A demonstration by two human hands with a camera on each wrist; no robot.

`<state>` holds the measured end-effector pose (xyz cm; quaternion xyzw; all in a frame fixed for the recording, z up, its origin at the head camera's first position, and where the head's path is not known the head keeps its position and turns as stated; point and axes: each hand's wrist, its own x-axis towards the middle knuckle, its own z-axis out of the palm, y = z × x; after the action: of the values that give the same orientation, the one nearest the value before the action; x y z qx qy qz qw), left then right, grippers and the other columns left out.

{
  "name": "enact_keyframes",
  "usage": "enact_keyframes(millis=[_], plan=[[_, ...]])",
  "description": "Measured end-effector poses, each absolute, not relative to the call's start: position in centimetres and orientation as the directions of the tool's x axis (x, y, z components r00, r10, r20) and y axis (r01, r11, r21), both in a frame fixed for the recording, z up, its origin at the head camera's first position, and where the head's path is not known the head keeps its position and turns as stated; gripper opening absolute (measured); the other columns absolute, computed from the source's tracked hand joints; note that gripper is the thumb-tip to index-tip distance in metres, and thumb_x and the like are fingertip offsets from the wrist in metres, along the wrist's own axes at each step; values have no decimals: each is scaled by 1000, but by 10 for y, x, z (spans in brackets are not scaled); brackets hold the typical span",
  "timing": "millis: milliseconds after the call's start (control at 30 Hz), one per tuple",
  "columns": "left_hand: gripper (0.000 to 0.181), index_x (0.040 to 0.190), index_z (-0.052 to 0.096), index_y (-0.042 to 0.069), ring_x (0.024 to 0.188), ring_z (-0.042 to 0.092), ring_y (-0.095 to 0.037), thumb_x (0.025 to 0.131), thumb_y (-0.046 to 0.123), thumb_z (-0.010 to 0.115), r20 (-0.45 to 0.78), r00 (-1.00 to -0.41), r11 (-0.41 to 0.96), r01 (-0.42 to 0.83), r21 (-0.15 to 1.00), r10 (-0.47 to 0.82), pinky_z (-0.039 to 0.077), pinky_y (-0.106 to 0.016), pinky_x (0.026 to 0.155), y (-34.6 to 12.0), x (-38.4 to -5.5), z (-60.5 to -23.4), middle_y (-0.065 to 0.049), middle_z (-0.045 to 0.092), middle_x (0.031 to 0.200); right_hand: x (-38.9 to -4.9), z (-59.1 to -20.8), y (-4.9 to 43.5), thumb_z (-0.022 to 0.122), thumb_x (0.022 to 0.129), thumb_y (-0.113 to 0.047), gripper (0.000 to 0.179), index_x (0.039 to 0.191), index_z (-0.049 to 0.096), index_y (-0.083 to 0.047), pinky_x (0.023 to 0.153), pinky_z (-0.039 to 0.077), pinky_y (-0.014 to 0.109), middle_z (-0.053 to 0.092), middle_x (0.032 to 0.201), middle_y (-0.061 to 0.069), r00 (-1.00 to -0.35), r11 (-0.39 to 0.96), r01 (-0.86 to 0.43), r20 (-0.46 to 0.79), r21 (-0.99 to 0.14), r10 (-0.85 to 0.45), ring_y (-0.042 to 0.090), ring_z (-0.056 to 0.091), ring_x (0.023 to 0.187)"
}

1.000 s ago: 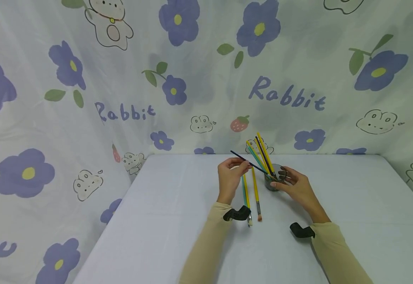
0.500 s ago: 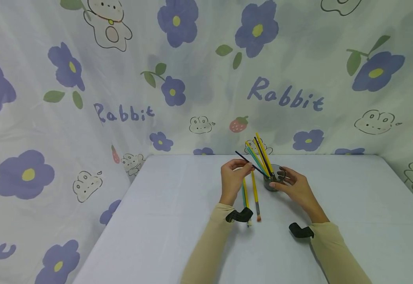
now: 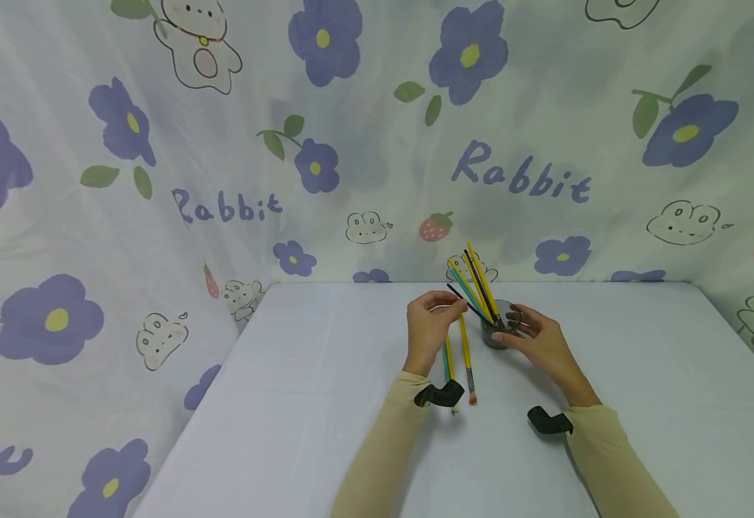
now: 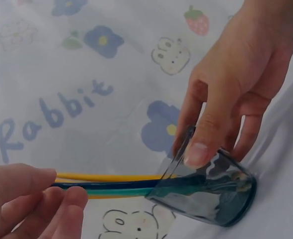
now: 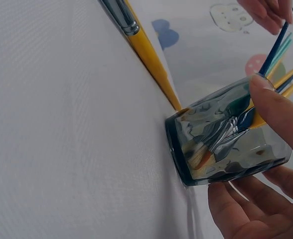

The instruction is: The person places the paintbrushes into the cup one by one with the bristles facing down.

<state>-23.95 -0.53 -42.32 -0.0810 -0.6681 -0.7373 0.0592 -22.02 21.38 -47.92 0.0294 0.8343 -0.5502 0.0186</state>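
Note:
My left hand (image 3: pixel 429 327) pinches a slim dark blue paintbrush (image 4: pixel 116 185) by its handle, between thumb and fingertips. The brush slants down into a clear grey-tinted glass cup (image 5: pixel 256 162), its lower end inside. My right hand (image 3: pixel 543 344) holds that cup from the right, thumb at the rim and fingers around the far side. Several other paintbrushes lean left in the cup, with yellow (image 3: pixel 483 280), teal and dark handles upward; their bristles show through the glass in the right wrist view.
Left of the cup, a yellow-handled paintbrush (image 3: pixel 465 349) lies on the white table (image 3: pixel 325 432), bristles toward me. Beside it lie a yellow and a teal brush (image 3: pixel 445 363), partly hidden by the left wrist's black camera mount (image 3: pixel 439 393). A rabbit-and-flower printed curtain (image 3: pixel 377 144) stands behind.
My left hand has shifted slightly right toward the cup, and the dark blue brush has slid further down into it. My right hand and the cup have stayed nearly still.

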Motion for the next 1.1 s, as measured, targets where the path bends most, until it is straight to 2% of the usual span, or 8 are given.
enact_keyframes(millis=[100, 200, 433, 533, 633, 833, 1100], plan=[[18, 99, 74, -1, 84, 78, -17, 87, 9, 81, 212, -977, -78, 210, 975, 13, 66, -33, 82, -10, -241, -422, -16, 78, 98, -220, -479, 213, 84, 83, -52, 109, 164, 25, -11, 119, 43, 56, 41, 162, 25, -998, 386, 70, -64, -920, 29, 45, 43, 149], [22, 102, 73, -5, 84, 78, -19, 87, 9, 81, 223, -975, -56, 222, 973, 5, 66, -30, 79, -16, -242, -420, -19, 77, 100, -219, -479, 213, 84, 83, -51, 108, 164, 26, -10, 119, 43, 56, 41, 161, 25, -998, 380, 65, -57, -923, 31, 45, 43, 148], [22, 103, 72, -6, 76, 76, -15, 88, 7, 81, 163, -986, -38, 163, 986, -21, 66, -30, 75, -35, -248, -421, -23, 76, 99, -218, -480, 214, 84, 84, -49, 106, 164, 26, -8, 118, 44, 56, 41, 161, 26, -999, 385, 44, -42, -922, 15, 46, 44, 147], [20, 102, 73, -4, 71, 75, -13, 88, 8, 80, 125, -992, 2, 125, 992, -29, 66, -29, 73, -43, -252, -424, -21, 76, 97, -218, -479, 214, 84, 84, -49, 107, 164, 26, -8, 118, 44, 56, 41, 161, 26, -999, 387, 45, -43, -921, 14, 46, 43, 148], [19, 103, 73, -2, 69, 75, -12, 89, 10, 80, 87, -996, 55, 85, 995, -25, 66, -27, 71, -50, -255, -429, -18, 76, 96, -218, -478, 214, 84, 83, -50, 108, 164, 26, -9, 119, 43, 56, 42, 161, 25, -999, 382, 50, -47, -923, 17, 45, 43, 148], [20, 104, 73, -1, 67, 74, -12, 91, 12, 79, -6, -1000, 179, -7, 984, -8, 65, -25, 69, -58, -257, -440, -21, 78, 98, -220, -480, 215, 84, 83, -51, 109, 164, 25, -9, 119, 43, 56, 40, 162, 25, -998, 384, 55, -51, -922, 19, 46, 42, 148], [16, 97, 74, -1, 61, 71, -11, 89, 12, 79, -69, -998, 345, -62, 937, 9, 62, -24, 61, -52, -256, -454, -15, 78, 84, -220, -479, 216, 84, 84, -49, 107, 164, 26, -9, 118, 44, 56, 41, 161, 25, -999, 380, 50, -47, -924, 17, 46, 43, 148]])
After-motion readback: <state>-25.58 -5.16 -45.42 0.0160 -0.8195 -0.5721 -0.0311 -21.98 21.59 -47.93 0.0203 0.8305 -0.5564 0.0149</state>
